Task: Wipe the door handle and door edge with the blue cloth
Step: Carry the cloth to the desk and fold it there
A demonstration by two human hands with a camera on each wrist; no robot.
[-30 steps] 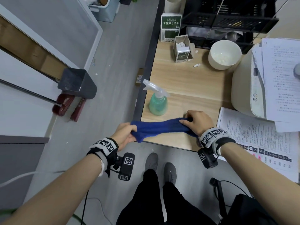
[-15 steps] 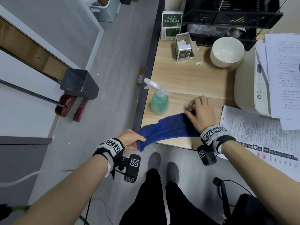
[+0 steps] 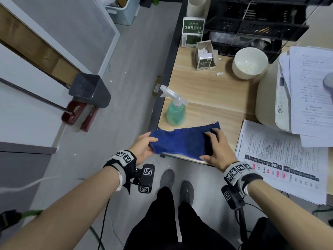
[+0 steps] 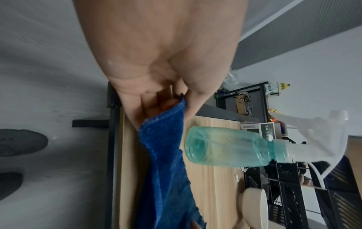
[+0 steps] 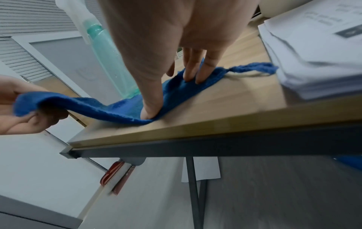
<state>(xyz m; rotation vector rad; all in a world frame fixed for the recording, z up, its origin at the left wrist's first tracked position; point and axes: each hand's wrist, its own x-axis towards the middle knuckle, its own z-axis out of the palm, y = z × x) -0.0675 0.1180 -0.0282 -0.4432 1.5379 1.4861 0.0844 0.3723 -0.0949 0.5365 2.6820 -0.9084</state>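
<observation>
The blue cloth [image 3: 185, 140] lies spread over the near left corner of the wooden desk [image 3: 212, 91], its left end lifted off past the desk's edge. The left hand [image 3: 143, 147] pinches that raised end between thumb and curled fingers. The right hand [image 3: 217, 149] presses the cloth's right part flat against the desk, fingers straight and spread, holding nothing.

The step in hand looks like smoothing or folding the cloth into a pad before any wiping. To do it well, the right palm should keep the cloth pinned while the left draws its end taut and lays it over evenly, so a thick, clean face meets the handle. A loose thread loop trails from the cloth's far corner and could snag.

Just behind the cloth stands a green spray bottle [image 3: 175, 112], close enough to be knocked over. Farther back on the desk sit a white bowl [image 3: 249, 63] and green-and-white cartons [image 3: 192, 32] with Chinese characters too small to read surely. Right of the cloth lie printed papers [image 3: 281, 157], their text unreadable. The door handle is not clearly identifiable.
</observation>
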